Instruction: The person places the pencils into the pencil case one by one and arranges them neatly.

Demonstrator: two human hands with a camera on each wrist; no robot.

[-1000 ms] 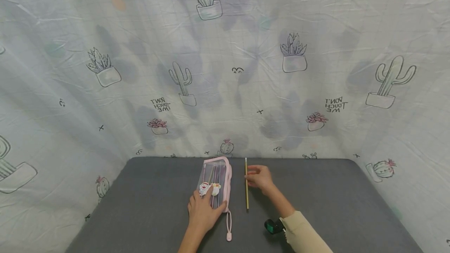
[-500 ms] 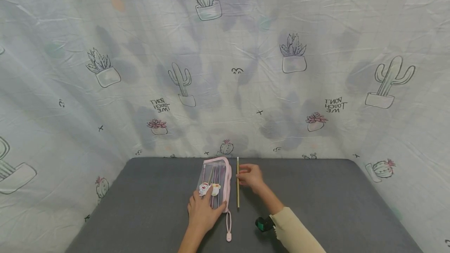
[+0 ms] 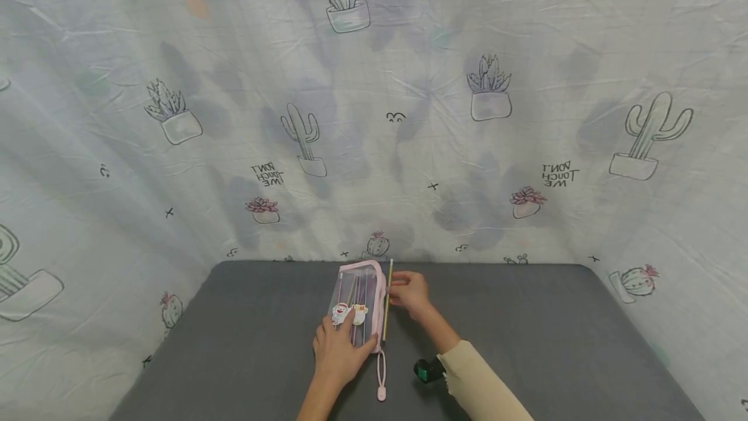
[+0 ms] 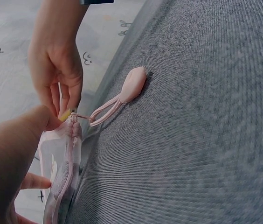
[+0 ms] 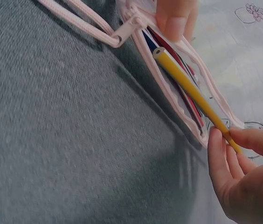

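A clear pencil case (image 3: 378, 297) with pink trim and cartoon stickers lies on the grey table. Its zipped side is open, and several long, thin items show inside in the right wrist view. My left hand (image 3: 340, 351) holds the case at its near end, thumb at the edge of the opening and fingers on the clear face. Between thumb and fingertips, my right hand (image 3: 411, 293) pinches a yellow pencil (image 5: 192, 89) near its far end. The pencil lies lengthwise along the opening, its flat near end over the gap. Whether it touches the rim I cannot tell.
A pink zip pull (image 4: 134, 85) on a looped cord hangs off the case's near end onto the table (image 3: 257, 343). Behind the table hangs a pale curtain (image 3: 409, 148) printed with cacti. A black device (image 3: 428, 370) sits at the right wrist.
My right hand has carried the pencil leftward, from beside the case to its open zipped side, and the pencil has tilted slightly. My left hand and the case have stayed in place.
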